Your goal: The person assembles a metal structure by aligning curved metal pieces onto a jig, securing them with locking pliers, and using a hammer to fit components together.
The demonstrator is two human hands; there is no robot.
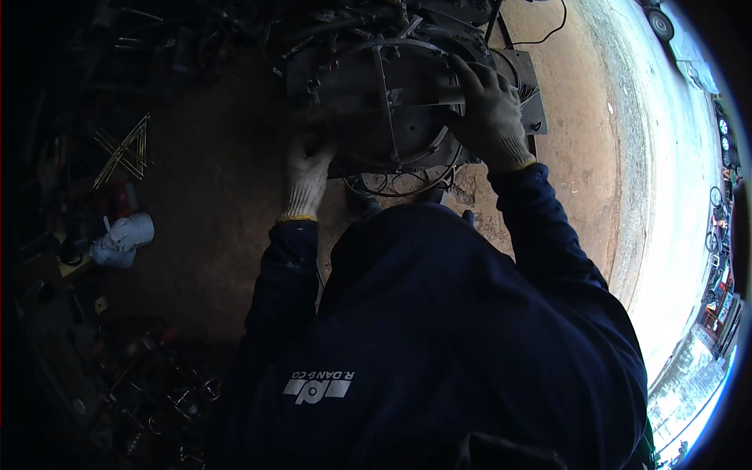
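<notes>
Both gloved hands are working at a ring frame (385,92) on a dark table (352,133).
Frame is reaching near the table's near edge; right hand (493,110) is spreading over its right side, by a bar's (448,95) end, grip unclear; left hand (308,168) is sitting at the near-left corner, fingers too dark to judge.
</notes>
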